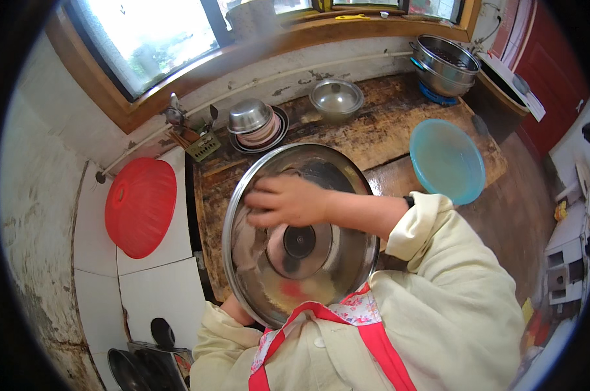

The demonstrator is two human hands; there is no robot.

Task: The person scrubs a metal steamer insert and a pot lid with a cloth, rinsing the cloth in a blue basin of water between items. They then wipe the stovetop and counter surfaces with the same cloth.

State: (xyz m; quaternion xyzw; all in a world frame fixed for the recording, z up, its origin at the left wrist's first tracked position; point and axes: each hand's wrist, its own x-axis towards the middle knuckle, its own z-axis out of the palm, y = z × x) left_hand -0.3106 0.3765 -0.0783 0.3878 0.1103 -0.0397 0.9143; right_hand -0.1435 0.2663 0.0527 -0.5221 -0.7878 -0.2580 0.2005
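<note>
A large round metal lid [344, 254] with a shiny face and a dark round centre piece is tilted up in front of my chest. My right hand [287, 201] lies across its upper left part, palm towards the metal, fingers spread and slightly blurred. Around the fingers is a wrinkled, greyish-pink patch; whether it is a cloth or a reflection I cannot tell. My left forearm [236, 310] passes behind the lid's lower left rim, and the left hand itself is hidden there.
Beyond the lid, a worn wooden table [388, 132] bears a blue plastic basin [446, 161], a metal bowl [336, 97], stacked bowls [251, 117], a utensil basket [202, 146] and a steamer pot [446, 63]. A red plastic basin [141, 207] leans at the left wall.
</note>
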